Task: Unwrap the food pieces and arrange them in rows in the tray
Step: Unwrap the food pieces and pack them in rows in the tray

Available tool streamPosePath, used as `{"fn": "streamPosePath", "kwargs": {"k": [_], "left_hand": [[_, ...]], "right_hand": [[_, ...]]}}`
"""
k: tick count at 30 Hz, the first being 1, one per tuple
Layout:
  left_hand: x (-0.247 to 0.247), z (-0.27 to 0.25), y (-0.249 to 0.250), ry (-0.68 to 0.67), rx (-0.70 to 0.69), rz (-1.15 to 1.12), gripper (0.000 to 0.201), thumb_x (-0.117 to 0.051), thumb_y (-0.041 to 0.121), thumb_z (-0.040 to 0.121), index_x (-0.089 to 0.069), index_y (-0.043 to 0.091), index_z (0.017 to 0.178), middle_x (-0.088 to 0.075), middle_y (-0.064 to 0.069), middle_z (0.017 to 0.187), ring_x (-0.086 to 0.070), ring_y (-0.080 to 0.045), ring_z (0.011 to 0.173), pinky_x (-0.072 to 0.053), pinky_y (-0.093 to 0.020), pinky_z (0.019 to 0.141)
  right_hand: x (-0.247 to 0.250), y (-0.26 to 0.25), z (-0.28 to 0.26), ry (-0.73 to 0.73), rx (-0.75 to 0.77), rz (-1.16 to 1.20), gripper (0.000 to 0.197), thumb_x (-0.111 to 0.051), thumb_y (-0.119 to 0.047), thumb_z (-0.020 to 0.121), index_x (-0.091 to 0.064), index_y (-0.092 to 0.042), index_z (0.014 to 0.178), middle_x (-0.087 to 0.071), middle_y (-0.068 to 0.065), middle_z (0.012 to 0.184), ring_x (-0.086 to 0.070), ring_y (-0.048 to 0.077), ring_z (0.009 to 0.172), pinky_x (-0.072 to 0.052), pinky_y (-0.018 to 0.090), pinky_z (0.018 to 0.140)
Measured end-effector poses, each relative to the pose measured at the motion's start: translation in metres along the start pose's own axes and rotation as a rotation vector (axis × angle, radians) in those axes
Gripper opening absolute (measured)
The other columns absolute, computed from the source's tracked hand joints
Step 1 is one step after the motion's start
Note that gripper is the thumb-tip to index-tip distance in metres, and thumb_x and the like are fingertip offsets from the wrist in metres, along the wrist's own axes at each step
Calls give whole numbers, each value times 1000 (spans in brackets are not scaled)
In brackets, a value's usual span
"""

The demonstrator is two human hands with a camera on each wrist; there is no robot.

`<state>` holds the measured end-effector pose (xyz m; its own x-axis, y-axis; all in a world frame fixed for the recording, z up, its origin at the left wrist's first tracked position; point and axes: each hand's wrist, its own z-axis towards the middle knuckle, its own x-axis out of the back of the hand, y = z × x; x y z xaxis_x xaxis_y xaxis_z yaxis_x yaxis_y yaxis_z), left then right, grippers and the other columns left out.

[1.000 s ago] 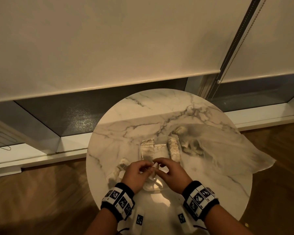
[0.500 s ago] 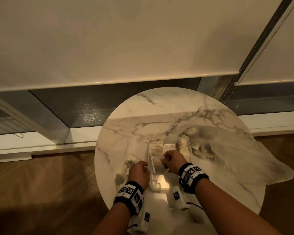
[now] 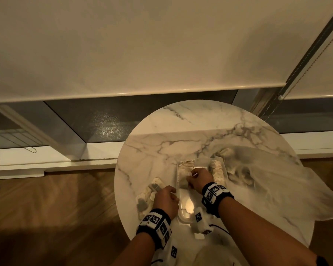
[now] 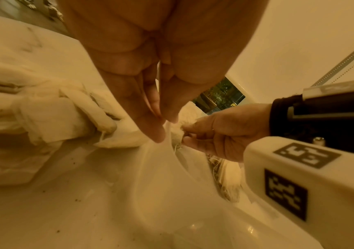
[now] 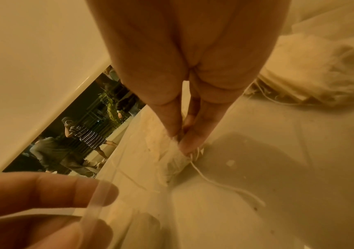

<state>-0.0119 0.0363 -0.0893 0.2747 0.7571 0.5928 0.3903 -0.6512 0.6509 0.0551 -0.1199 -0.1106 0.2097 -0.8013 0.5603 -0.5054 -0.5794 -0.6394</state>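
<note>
Head view too dim to count pieces under right hand (image 3: 199, 180) in tray (image 3: 178, 191). Pinching a food piece (image 5: 179, 161), fingertips together. Left hand (image 3: 166, 200) beside tray wall, fingers straight, pressed together.

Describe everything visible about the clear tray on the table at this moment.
The tray is a clear, shallow rectangular plastic container with a rounded rim, lying flat on the round marble table. Pale food pieces are lined up along its right side, with more at its far left corner; its near part is bare. The right hand reaches inside, pinching a pale stringed piece low over its floor. The left hand's fingers rest at its left rim.
</note>
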Motion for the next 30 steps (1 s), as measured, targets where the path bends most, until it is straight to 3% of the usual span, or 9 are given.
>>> {"fn": "streamPosePath", "kwargs": {"k": [7,10,12,16,20,23,25,28,30], "left_hand": [[-1,2,-2,2,22,-17,28,-58,2,87,-64,16,110,-62,8,76,-60,-7,74,-49,-16,71],[-1,3,-2,-3,9,-11,27,-59,2,87,-64,16,110,-62,8,76,-59,-5,73,-47,-14,69],[-1,3,-2,-5,6,-11,26,-61,4,87,-64,16,110,-62,7,80,-59,-5,75,-45,-12,67],[-1,3,-3,-5,-1,-11,24,-61,5,89,-64,16,110,-62,6,81,-57,-1,72,-41,-8,61],[-1,3,-3,-10,3,-15,26,-61,4,88,-64,16,111,-61,6,79,-58,-2,71,-46,-13,64],[-1,3,-4,-4,3,-19,25,-62,5,88,-64,17,109,-61,7,77,-58,-4,71,-51,-19,69],[-2,2,-5,3,2,-25,24,-62,5,88,-64,17,109,-61,7,76,-58,-4,70,-51,-18,68],[-2,2,-5,10,3,-33,24,-63,6,88,-64,18,109,-61,8,77,-57,-2,70,-45,-12,62],[-2,3,-4,13,4,-31,24,-63,6,89,-64,18,110,-61,8,78,-57,-1,70,-41,-9,59]], "right_hand": [[6,-1,-9,66,-85,-3,45,-85,-21,71,-49,-20,98,-64,3,92,-63,22,85,-52,31,73],[4,-1,-13,-14,-117,-184,44,-82,-24,75,-49,-19,104,-63,4,104,-62,22,96,-53,30,84],[4,-2,-13,-42,-148,-247,47,-84,-26,73,-54,-17,108,-63,4,105,-63,22,100,-54,29,84],[4,-10,-11,-49,-166,-273,37,-82,-25,72,-54,-21,95,-65,4,108,-62,22,103,-53,29,88],[2,-13,-6,-43,-154,-237,33,-79,-24,72,-53,-22,93,-63,4,108,-60,22,98,-49,27,81],[0,-9,2,-65,-164,-195,37,-82,-31,65,-58,-24,93,-67,3,105,-63,20,90,-55,30,82],[3,-11,-1,-44,-160,-163,45,-83,-28,67,-59,-21,105,-66,3,110,-64,24,99,-53,29,86],[5,-14,-5,28,-131,-113,57,-72,-16,80,-51,-11,133,-61,11,126,-58,29,118,-46,30,95],[3,-16,-7,29,-100,-73,61,-65,-10,83,-46,-9,140,-60,12,131,-56,28,122,-44,29,98]]}}
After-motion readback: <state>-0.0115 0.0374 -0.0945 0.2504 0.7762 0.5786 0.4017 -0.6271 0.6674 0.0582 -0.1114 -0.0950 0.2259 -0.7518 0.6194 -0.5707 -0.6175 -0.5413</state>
